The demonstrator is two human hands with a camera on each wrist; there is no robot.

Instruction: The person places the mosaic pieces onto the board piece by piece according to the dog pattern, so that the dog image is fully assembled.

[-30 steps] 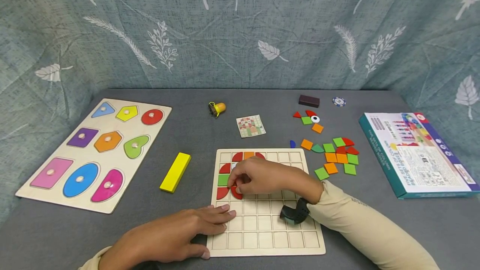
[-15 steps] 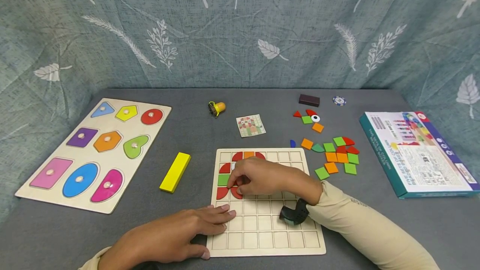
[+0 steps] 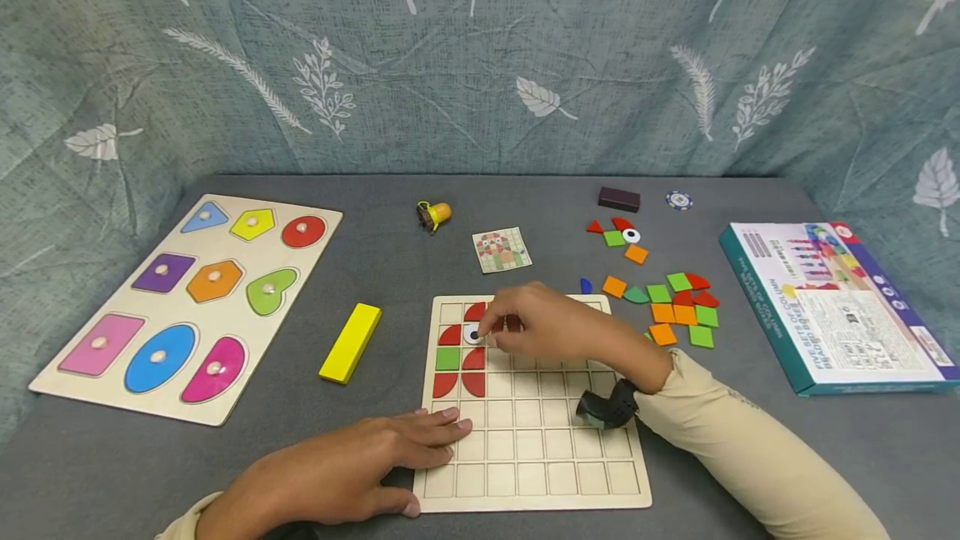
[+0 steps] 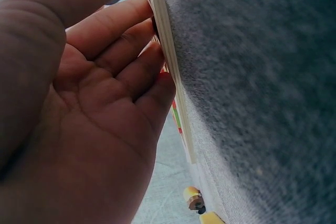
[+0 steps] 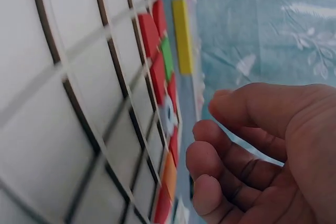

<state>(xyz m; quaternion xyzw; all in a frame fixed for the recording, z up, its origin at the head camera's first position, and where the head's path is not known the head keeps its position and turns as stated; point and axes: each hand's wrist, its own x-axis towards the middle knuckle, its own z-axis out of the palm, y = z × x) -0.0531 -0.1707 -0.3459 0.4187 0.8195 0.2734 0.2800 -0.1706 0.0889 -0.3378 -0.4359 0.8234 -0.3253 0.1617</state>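
The wooden grid board (image 3: 540, 444) lies flat on the grey table. My left hand (image 3: 367, 461) rests at its left edge, fingers extended over the border, thumb by the lower corner. Above the upper part hovers my right hand (image 3: 551, 327), fingers loosely bent, fingertips near a white eye tile (image 3: 472, 333). In the right wrist view nothing shows between its thumb (image 5: 226, 106) and fingers. Red quarter-circle tiles (image 3: 474, 385) and a green square tile (image 3: 447, 358) fill cells at the upper left. An orange tile (image 5: 169, 174) is hidden behind the hand in the head view.
Loose green, orange and red tiles (image 3: 675, 311) lie right of the board. Behind it are a pattern card (image 3: 502, 250), a small yellow toy (image 3: 433, 215) and a dark block (image 3: 619, 199). A shape puzzle (image 3: 255, 340) and yellow block (image 3: 350, 343) lie left; a box (image 3: 840, 307) stands right.
My right hand has moved from the lower red tiles up and to the right, uncovering the eye tile and the red quarter circles below it. My left hand has stayed put.
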